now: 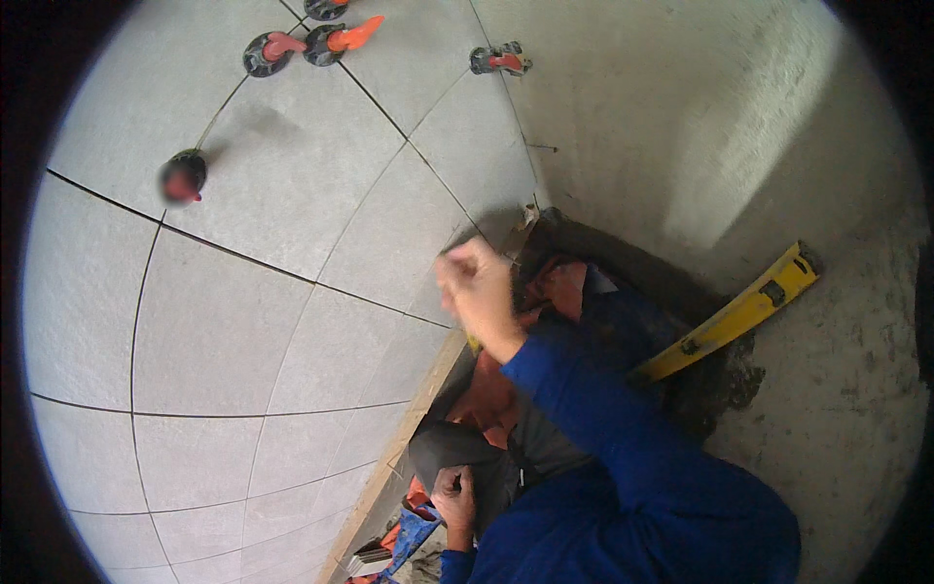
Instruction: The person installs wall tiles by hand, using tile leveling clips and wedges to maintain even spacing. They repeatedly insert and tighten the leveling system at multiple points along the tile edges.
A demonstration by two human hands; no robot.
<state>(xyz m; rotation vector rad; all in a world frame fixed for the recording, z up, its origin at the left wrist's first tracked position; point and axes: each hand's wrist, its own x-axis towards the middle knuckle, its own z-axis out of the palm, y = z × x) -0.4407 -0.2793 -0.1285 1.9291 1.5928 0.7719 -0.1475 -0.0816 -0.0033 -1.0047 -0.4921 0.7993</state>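
Observation:
My right hand point(477, 289) is raised over the edge of the light grey tiles point(365, 224), its fingers curled together and slightly blurred. Whatever may be between those fingers is hidden. Lower down, my left hand point(454, 501) is closed beside my dark-clad knee point(452, 446), and I cannot make out anything inside it. A pale wood-coloured strip point(418, 411) runs along the tile edge, just left of the knee.
Several round black pieces with red or orange handles point(270, 54) stand on the tile joints at the upper left. A yellow spirit level point(735, 316) lies slantwise on the rough grey surface point(817, 419) to my right. Blue and orange cloth point(413, 535) sits near the lower edge.

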